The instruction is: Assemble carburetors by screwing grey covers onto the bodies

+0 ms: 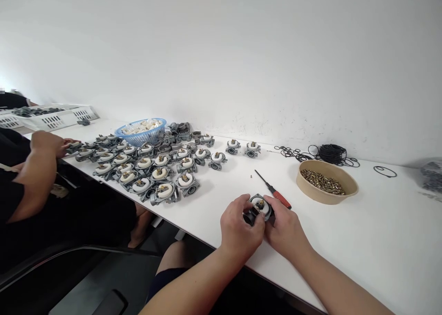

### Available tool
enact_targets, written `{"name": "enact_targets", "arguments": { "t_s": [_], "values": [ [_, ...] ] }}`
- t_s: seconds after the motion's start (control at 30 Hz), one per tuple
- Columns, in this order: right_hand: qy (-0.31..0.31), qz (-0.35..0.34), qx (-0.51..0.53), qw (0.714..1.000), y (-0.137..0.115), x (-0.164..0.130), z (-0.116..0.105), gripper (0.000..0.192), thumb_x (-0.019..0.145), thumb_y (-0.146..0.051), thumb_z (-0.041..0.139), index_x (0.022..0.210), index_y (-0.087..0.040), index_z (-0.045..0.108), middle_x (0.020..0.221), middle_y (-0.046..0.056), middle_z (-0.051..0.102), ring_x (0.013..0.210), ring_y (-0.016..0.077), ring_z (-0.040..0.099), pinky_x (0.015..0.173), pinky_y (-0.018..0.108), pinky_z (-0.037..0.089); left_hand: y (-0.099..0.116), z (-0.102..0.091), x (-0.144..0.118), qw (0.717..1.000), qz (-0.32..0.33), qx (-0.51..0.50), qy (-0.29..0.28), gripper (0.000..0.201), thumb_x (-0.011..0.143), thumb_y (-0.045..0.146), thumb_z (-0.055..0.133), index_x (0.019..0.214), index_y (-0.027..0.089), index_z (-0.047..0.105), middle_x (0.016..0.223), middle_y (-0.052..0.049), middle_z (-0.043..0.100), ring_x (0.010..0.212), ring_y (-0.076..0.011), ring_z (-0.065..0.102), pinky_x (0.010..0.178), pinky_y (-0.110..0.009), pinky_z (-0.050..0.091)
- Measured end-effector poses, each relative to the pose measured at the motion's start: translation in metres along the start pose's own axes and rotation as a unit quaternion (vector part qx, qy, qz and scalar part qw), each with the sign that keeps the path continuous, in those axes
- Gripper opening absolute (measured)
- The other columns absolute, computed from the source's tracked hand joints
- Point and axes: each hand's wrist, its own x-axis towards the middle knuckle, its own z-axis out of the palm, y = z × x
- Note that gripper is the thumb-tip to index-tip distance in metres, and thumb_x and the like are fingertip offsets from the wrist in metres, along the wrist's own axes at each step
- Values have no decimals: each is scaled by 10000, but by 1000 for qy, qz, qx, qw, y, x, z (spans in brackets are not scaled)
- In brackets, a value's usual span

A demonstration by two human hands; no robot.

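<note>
A red-handled screwdriver (274, 191) is laid on the white surface (380, 232), near a tan bowl (326, 182) filled with small brass parts. Black rubber rings (328, 154) are piled by the wall. Rows of grey metal assemblies (148, 165) are set out to the left, behind them a blue basket (141, 131) and white crates (48, 117)

On a white table (221, 186), one carburetor body (258, 207) sat at 6 o'clock, with one red-handled screwdriver (274, 190) and one bowl of brass parts (326, 181) toward 3 o'clock. One blue basket (141, 131) and roughly thirty finished assemblies (152, 167) lay at 9 o'clock; two white crates (51, 117) stood beyond, and loose black O-rings (321, 154), too many to count.
</note>
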Motion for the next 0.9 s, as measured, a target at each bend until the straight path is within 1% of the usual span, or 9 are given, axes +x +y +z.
{"name": "enact_targets", "arguments": {
  "t_s": [0.2,0.4,0.53,0.67,0.8,0.9],
  "values": [
    [-5,3,-1,1000,-2,0,-1,431,822,-267,511,1247,-196,543,1097,98,696,973,268,686,797,401,588,-1,-1,0,1000,11,-2,-17,432,691,209,644,1110,212,540,848,-33,729,756,-209,708,705,-372,614],
    [-3,4,6,1000,-4,0,-2,422,840,-297,524,1249,-196,553,1104,105,692,989,278,680,824,414,581,-2,-2,1,999,-16,-16,-26,420,706,211,631,1113,211,528,842,-24,719,747,-194,700,713,-354,605],
    [-13,13,1,1000,-5,0,-3,429,847,-312,510,1255,-186,549,1094,105,693,994,278,681,816,406,583,0,-4,5,996,-48,-32,-62,461,703,205,634,1143,207,498,848,-17,710,740,-188,685,710,-358,586],
    [-22,20,-2,1000,-5,0,-4,438,845,-315,513,1261,-183,543,1118,105,690,998,279,680,814,409,581,2,-6,10,992,-75,-42,-93,504,683,187,641,1159,207,475,818,3,687,725,-178,661,683,-329,553],
    [-26,20,-3,999,-5,1,-4,441,845,-313,508,1268,-188,535,1127,101,690,1001,279,680,803,412,582,1,-7,12,989,-83,-77,-99,515,699,182,636,1184,203,463,813,12,659,710,-152,632,663,-288,536],
    [-26,19,-2,999,-5,2,-5,439,844,-310,510,1265,-189,539,1136,101,688,1020,274,677,832,411,579,-1,-8,12,986,-84,-100,-100,529,701,187,640,1198,196,458,811,14,639,698,-139,616,652,-268,530]
  ]
}}
